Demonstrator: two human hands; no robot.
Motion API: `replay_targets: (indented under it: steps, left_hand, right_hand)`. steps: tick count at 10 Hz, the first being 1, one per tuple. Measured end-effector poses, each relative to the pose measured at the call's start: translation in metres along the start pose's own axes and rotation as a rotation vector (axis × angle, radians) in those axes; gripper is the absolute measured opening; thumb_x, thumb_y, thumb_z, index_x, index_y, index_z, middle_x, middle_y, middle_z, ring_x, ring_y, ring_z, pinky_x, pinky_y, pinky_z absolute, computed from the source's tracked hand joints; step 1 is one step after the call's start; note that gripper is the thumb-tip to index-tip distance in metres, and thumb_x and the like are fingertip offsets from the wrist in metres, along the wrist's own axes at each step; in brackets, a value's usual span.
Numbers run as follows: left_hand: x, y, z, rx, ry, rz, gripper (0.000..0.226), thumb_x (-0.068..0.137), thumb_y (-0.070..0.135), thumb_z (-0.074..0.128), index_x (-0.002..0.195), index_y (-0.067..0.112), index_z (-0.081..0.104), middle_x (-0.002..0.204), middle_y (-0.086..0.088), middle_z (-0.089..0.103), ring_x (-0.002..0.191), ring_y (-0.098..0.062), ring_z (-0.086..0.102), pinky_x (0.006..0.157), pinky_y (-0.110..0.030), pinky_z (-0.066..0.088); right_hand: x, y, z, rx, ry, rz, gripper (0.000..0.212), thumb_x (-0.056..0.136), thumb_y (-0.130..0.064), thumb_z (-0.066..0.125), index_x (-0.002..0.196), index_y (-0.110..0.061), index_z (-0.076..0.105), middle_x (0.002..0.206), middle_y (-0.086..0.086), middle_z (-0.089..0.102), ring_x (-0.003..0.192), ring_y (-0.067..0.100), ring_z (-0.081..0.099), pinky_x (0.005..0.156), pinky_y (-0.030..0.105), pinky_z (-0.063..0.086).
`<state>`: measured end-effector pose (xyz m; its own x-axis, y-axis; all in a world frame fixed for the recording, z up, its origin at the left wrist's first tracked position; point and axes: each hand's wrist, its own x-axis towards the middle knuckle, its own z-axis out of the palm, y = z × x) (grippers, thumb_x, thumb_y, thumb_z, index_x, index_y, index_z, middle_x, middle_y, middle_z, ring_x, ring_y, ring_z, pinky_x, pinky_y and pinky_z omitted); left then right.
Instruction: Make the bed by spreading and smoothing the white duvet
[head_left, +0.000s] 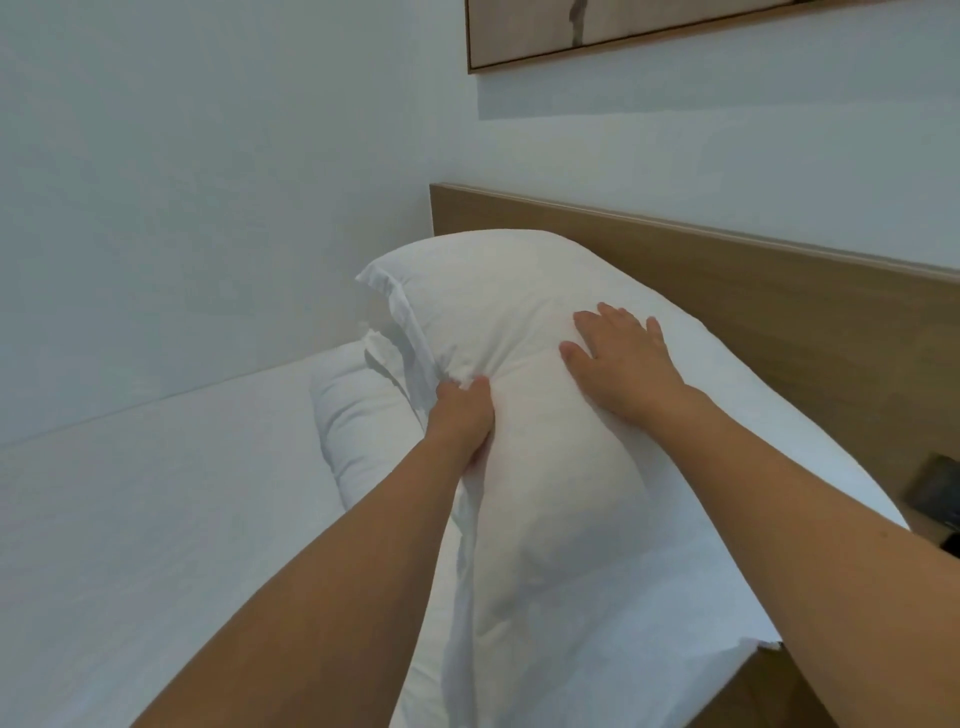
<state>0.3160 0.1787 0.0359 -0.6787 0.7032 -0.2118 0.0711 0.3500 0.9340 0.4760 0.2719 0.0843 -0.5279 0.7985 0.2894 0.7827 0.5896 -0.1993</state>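
Observation:
A plump white pillow (524, 447) leans against the wooden headboard (779, 322) at the head of the bed. My left hand (462, 415) pinches the pillow's near edge by its flap, fingers closed on the fabric. Flat on the pillow's upper face lies my right hand (618, 358) with the fingers spread. A second white pillow (358, 431) lies behind and to the left, partly hidden. White bedding (156, 519) covers the mattress at left, smooth and flat; whether it is the duvet or a sheet I cannot tell.
A pale wall runs along the bed's far side and behind the headboard. A framed picture (649, 26) hangs above. A dark object (935, 488) sits at the right edge beside the headboard. The wooden bed frame (769, 691) shows at bottom right.

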Motion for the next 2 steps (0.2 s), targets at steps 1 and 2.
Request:
replay_targets:
  steps: [1,2]
  left_hand:
    - [-0.009,-0.004,-0.012,0.022,0.021,0.019,0.066,0.096,0.049,0.038,0.149,0.011,0.026,0.148,-0.012,0.040,0.129,-0.034,0.044,0.107,-0.046,0.037]
    - [-0.027,-0.003,-0.026,0.116,0.085,0.105,0.061,0.097,0.048,0.036,0.145,0.011,0.032,0.142,-0.014,0.044,0.123,-0.034,0.047,0.103,-0.045,0.041]
  right_hand:
    - [-0.015,-0.008,-0.007,0.054,-0.008,0.022,0.057,0.101,-0.048,0.030,0.152,-0.023,0.026,0.162,0.005,0.018,0.150,0.024,0.012,0.121,0.047,0.002]
    - [-0.036,-0.021,-0.011,0.077,0.036,0.013,0.057,0.101,-0.046,0.033,0.152,-0.021,0.026,0.162,0.004,0.019,0.149,0.023,0.014,0.121,0.045,0.004]
